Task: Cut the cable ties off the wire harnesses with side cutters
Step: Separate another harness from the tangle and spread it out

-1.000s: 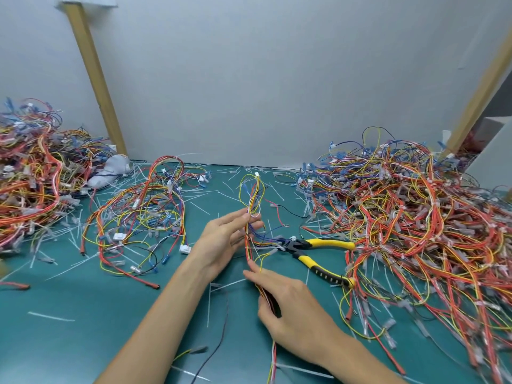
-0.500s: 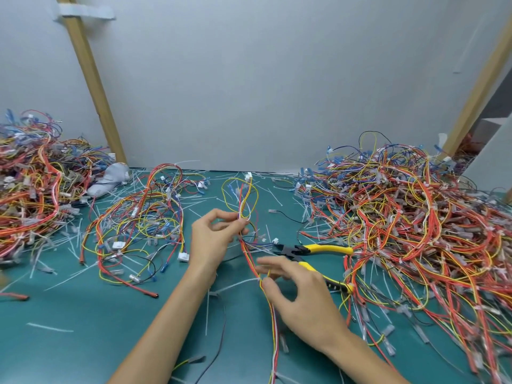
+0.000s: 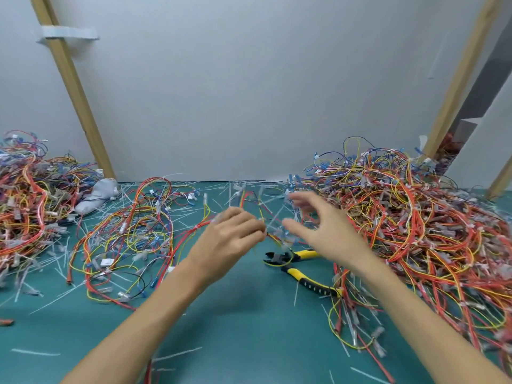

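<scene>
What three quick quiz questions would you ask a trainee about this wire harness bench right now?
1. True or false: the side cutters are being held.
2. Their handles are: A red, B yellow and black, C blue?
3. Which hand has its fingers spread, holding nothing?
Key: 1 false, they lie on the green mat; 2 B; 3 the right hand.

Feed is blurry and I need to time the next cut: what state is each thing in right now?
left hand: fingers curled round the wire harness
right hand: open, fingers spread, holding nothing
wire harness: held at one end, blurred
side cutters: lying unheld on the green mat, handles apart
right pile: heaped, tangled
cut ties: scattered loose on the mat
</scene>
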